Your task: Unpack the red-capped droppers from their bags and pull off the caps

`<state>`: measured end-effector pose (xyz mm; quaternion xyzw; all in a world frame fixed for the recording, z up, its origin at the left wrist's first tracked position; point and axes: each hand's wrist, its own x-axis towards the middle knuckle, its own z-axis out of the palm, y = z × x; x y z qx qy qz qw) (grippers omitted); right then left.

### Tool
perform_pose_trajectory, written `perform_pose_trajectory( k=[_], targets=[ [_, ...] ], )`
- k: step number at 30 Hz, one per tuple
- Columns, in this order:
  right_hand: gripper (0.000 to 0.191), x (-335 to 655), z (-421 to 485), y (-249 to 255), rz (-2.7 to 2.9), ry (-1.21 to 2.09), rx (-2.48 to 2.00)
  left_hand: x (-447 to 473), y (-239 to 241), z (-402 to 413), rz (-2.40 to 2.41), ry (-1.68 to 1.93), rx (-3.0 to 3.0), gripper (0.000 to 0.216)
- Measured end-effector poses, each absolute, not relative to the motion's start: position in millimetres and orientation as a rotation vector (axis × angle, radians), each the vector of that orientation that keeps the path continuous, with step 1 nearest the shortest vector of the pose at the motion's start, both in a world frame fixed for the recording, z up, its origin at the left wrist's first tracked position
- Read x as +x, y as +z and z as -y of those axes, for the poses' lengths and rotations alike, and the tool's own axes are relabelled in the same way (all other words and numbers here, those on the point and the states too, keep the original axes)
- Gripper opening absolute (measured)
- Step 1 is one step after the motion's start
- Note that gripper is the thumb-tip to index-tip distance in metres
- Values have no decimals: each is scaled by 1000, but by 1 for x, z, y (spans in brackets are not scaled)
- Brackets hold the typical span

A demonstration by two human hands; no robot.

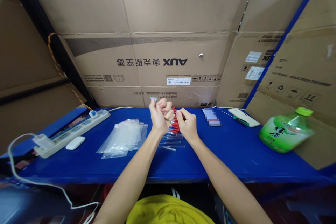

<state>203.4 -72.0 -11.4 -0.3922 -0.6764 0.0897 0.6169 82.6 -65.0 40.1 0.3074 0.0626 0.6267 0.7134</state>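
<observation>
My left hand [161, 114] is raised above the blue table, its fingers curled into a fist; whatever lies inside it is hidden. Just to its right is my right hand [187, 125], closed with thumb and fingers together, and I cannot see what it grips. Between and behind the hands lies a pile of small red pieces [175, 126], partly covered by them. Several thin transparent tubes [172, 142] lie on the table below the red pieces. Left of my left forearm rests a stack of transparent zip bags [123, 136].
A white power strip [76, 133] with plugs and a white earbud case [75, 142] are at left. To the right are a blurred-out card [212, 117], a green-handled screwdriver [240, 121], a pale phone [245, 117] and a green drink bottle [285, 131]. Cardboard [147, 10] walls the table's back.
</observation>
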Motion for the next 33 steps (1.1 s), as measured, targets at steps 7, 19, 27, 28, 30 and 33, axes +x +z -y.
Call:
perform_pose_trajectory(
  k=[7, 19, 27, 28, 30, 33],
  targets=[
    [30, 212, 65, -13, 1581, 493, -858, 76, 36, 48, -330, 1398, 905, 50],
    [34, 251, 49, -10, 1843, 311, -1062, 68, 12, 38, -1178, 1054, 2676, 32],
    [41, 251, 44, -8, 1642, 457, -984, 87, -1, 36, -1187, 1063, 2537, 38],
    [42, 251, 43, -7, 1625, 448, -993, 89, -3, 35, -1153, 1085, 2511, 38],
    [42, 252, 43, -7, 1590, 429, -1013, 93, -6, 33, -1084, 1120, 2457, 38],
    [42, 252, 44, -5, 1537, 406, -1044, 100, -10, 31, -1011, 1164, 2382, 38]
  ],
)
